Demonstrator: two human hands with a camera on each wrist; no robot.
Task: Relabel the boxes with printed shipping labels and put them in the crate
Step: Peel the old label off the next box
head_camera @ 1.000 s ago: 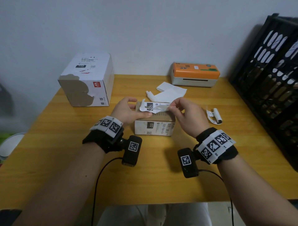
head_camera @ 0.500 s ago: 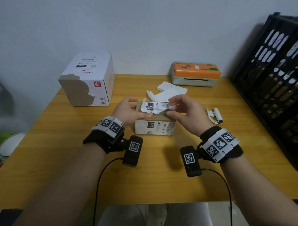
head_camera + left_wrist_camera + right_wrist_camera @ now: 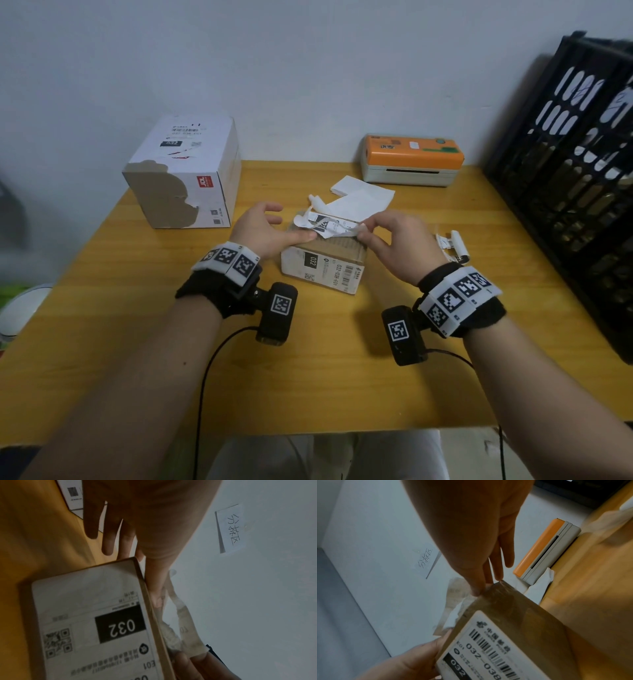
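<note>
A small brown box (image 3: 322, 263) with a white "032" label on its front side sits mid-table. A crumpled old label (image 3: 325, 224) lies partly lifted off the box's top. My right hand (image 3: 363, 233) pinches the label's right end between thumb and forefinger. My left hand (image 3: 291, 224) presses its thumb on the box's top left by the label's other end, with its fingers straight and off the box. The left wrist view shows the box (image 3: 89, 622), the thumb along its top edge, and the label (image 3: 181, 622). The right wrist view shows the pinch on the label (image 3: 453, 601) at the box (image 3: 513, 622) corner.
A larger white box (image 3: 185, 171) stands at the back left of the wooden table (image 3: 137, 342). An orange label printer (image 3: 411, 159) sits at the back, with white backing papers (image 3: 359, 197) before it. Rolled paper scraps (image 3: 452, 245) lie to the right. A black crate (image 3: 575, 171) stands at the right.
My right hand tugged the label's end slightly up and right, then came back down near the box's right edge; its wrist has swung rightward. The left hand and box have stayed put.
</note>
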